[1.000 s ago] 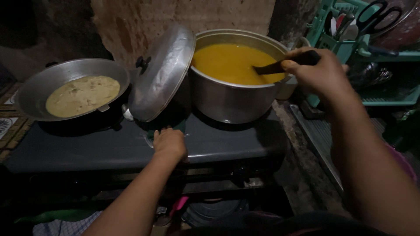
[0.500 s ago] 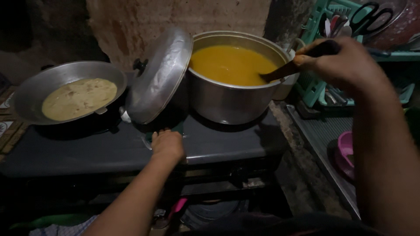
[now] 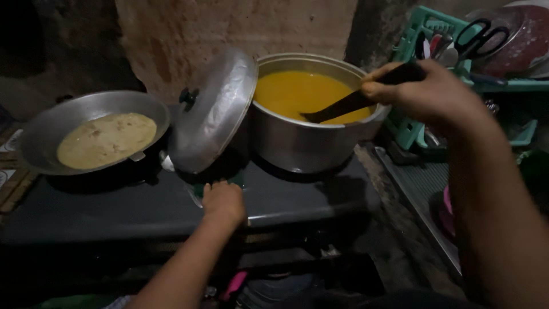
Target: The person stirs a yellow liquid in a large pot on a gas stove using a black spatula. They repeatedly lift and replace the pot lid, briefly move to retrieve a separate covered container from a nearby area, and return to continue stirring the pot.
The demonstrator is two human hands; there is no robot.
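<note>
Ladle (image 3: pixel 343 106) is dark, long, tilted, with its front end dipped in yellow soup (image 3: pixel 297 91) and its handle rising to the right over the rim of the pot (image 3: pixel 303 143). Head view, only one: right hand (image 3: pixel 429 94) is clenched around the ladle's handle end, thumb on top, just beyond the pot's right rim. Pot is big, metal, round, sitting on the right burner of a dark stove (image 3: pixel 137 212), soup filling it well up. Lid (image 3: pixel 214 111), metal with a black knob, stands tilted on edge, leaning against the pot's left wall, its lower edge on the stove top. Left hand (image 3: pixel 224 201) rests at the stove's front edge, below the lid, fingers curled down on something small and greenish; cannot tell if it grips it or just presses on it. Pan (image 3: pixel 94 134), wide and metal, sits on the left burner, well apart from the pot, with a pale round flatbread (image 3: pixel 107 139) lying flat in it. Rack (image 3: pixel 434 68), teal plastic, stands just right of the pot behind the right hand; scissors (image 3: pixel 477 37) with dark handles stick up in it, next to a dish (image 3: pixel 520 40). Wall (image 3: pixel 229 34) behind the stove is rough and reddish. Scene is dim and the lower part is too dark to read.
</note>
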